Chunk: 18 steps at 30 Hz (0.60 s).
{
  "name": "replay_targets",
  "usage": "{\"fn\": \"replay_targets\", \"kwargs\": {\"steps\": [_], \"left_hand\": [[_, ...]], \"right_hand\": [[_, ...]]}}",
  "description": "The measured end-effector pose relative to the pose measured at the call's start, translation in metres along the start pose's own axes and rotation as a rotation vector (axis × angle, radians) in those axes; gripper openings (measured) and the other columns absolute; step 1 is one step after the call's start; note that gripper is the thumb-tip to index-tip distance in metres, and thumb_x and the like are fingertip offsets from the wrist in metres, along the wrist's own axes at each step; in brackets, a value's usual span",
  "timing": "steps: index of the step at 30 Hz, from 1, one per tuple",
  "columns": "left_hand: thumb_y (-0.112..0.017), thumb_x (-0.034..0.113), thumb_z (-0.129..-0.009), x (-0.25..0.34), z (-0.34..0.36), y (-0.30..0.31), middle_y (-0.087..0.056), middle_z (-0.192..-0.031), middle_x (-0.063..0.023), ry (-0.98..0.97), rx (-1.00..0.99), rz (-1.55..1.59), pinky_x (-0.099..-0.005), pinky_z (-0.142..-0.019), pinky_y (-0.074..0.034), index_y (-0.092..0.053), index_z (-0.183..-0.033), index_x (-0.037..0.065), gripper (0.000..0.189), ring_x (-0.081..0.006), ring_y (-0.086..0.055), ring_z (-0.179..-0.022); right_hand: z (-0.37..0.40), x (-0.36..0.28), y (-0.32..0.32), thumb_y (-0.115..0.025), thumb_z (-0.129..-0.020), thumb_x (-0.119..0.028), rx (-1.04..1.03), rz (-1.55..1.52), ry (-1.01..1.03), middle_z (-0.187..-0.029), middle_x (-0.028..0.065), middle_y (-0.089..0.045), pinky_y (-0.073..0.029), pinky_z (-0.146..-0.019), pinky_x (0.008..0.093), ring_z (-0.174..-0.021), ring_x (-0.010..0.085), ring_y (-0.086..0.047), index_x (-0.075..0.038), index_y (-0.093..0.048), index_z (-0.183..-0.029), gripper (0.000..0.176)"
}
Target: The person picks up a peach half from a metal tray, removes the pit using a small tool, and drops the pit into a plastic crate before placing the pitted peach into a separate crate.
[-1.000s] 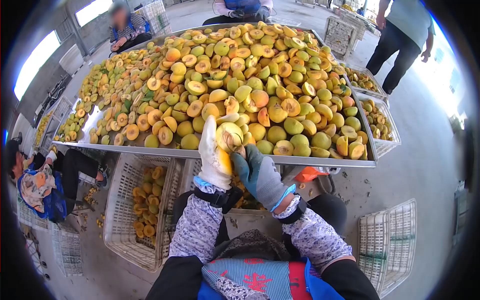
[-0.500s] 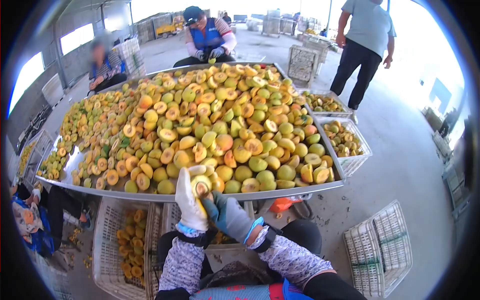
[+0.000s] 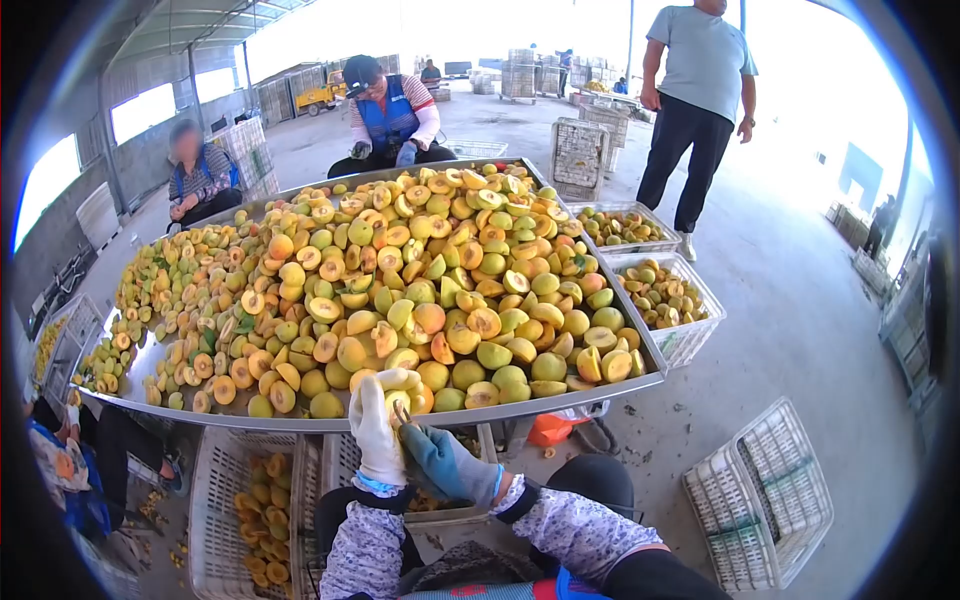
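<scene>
My left hand (image 3: 379,425), in a white glove, is closed around a halved peach at the near edge of the metal table (image 3: 300,424). Most of that half is hidden by the glove. My right hand (image 3: 448,464), in a blue-grey glove, is closed just beside it, its fingertips meeting the fruit. A thin brownish tip (image 3: 402,411) shows between the two hands; it looks like the end of a small tool, the rest covered by the right fingers. Beyond my hands lies a broad heap of halved yellow-green peaches (image 3: 400,290), several with pits showing.
Crates of fruit (image 3: 668,300) stand at the table's right side. Below the near edge is another crate (image 3: 215,500) with peach halves. Stacked crates (image 3: 765,500) sit on the floor at right. Seated co-workers (image 3: 390,115) are across the table; a person (image 3: 700,90) stands at back right.
The view has tilted up slightly. The peach half's cut face, visible before in my left hand, is now mostly covered by the fingers, and my right hand has turned slightly against it.
</scene>
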<state>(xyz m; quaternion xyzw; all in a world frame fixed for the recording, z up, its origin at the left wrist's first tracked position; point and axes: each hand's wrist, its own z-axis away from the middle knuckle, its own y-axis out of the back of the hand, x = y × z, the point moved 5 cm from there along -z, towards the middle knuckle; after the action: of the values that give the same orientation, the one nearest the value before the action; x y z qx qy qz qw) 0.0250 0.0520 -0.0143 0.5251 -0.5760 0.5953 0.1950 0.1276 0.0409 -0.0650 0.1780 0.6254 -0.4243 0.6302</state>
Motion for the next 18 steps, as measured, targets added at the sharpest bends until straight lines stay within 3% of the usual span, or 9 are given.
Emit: {"fn": "replay_targets", "kwargs": {"steps": [5, 8, 11, 14, 17, 18], "left_hand": [[-0.049, 0.044, -0.105, 0.011, -0.003, -0.004, -0.071, -0.078, -0.0110, 0.066, -0.027, -0.141, -0.0291, -0.062, -0.057, -0.071, -0.088, -0.001, 0.053, -0.0175, -0.068, -0.066], [-0.051, 0.043, -0.105, 0.016, -0.005, -0.006, -0.071, -0.074, -0.0107, 0.140, -0.075, -0.232, -0.0276, -0.058, -0.056, -0.072, -0.082, -0.001, 0.054, -0.0169, -0.067, -0.062], [-0.052, 0.040, -0.104, 0.015, -0.009, -0.002, -0.072, -0.074, -0.0114, 0.239, -0.182, -0.379, -0.0269, -0.056, -0.055, -0.072, -0.081, -0.001, 0.052, -0.0166, -0.067, -0.061], [-0.053, 0.040, -0.103, 0.016, -0.011, -0.001, -0.073, -0.074, -0.0126, 0.270, -0.264, -0.396, -0.0270, -0.055, -0.054, -0.073, -0.079, -0.001, 0.052, -0.0165, -0.067, -0.060], [-0.053, 0.042, -0.102, 0.018, -0.010, 0.000, -0.073, -0.074, -0.0134, 0.317, -0.409, -0.224, -0.0276, -0.055, -0.053, -0.072, -0.075, -0.001, 0.054, -0.0168, -0.067, -0.059], [-0.053, 0.042, -0.102, 0.020, -0.011, 0.000, -0.073, -0.073, -0.0135, 0.338, -0.470, -0.146, -0.0279, -0.055, -0.053, -0.072, -0.074, -0.001, 0.056, -0.0168, -0.067, -0.059]], "right_hand": [[-0.002, 0.002, -0.002, -0.046, -0.108, -0.039, 0.131, 0.269, 0.343, -0.074, -0.0044, -0.055, -0.040, -0.056, 0.0242, -0.067, 0.0047, -0.046, -0.005, -0.061, -0.094, 0.040], [0.016, -0.013, -0.009, -0.045, -0.108, -0.041, -0.064, 0.072, -0.137, -0.073, -0.0048, -0.054, -0.040, -0.056, 0.0256, -0.066, 0.0057, -0.045, -0.005, -0.061, -0.094, 0.042], [0.002, 0.010, 0.001, -0.046, -0.108, -0.043, -0.013, 0.276, -0.086, -0.073, -0.0044, -0.055, -0.040, -0.053, 0.0250, -0.062, 0.0058, -0.047, -0.006, -0.062, -0.095, 0.042], [-0.002, 0.019, -0.003, -0.041, -0.106, -0.052, -0.007, 0.175, 0.029, -0.063, -0.0048, -0.049, -0.033, -0.042, 0.0247, -0.048, 0.0069, -0.042, -0.008, -0.058, -0.092, 0.049], [0.029, -0.015, -0.021, -0.040, -0.105, -0.056, -0.320, -0.174, -0.415, -0.060, -0.0071, -0.041, -0.028, -0.039, 0.0221, -0.044, 0.0053, -0.035, -0.013, -0.054, -0.089, 0.048], [0.030, -0.016, -0.021, -0.040, -0.105, -0.057, -0.341, -0.161, -0.397, -0.059, -0.0076, -0.038, -0.026, -0.038, 0.0221, -0.044, 0.0050, -0.032, -0.014, -0.053, -0.088, 0.048]]}}
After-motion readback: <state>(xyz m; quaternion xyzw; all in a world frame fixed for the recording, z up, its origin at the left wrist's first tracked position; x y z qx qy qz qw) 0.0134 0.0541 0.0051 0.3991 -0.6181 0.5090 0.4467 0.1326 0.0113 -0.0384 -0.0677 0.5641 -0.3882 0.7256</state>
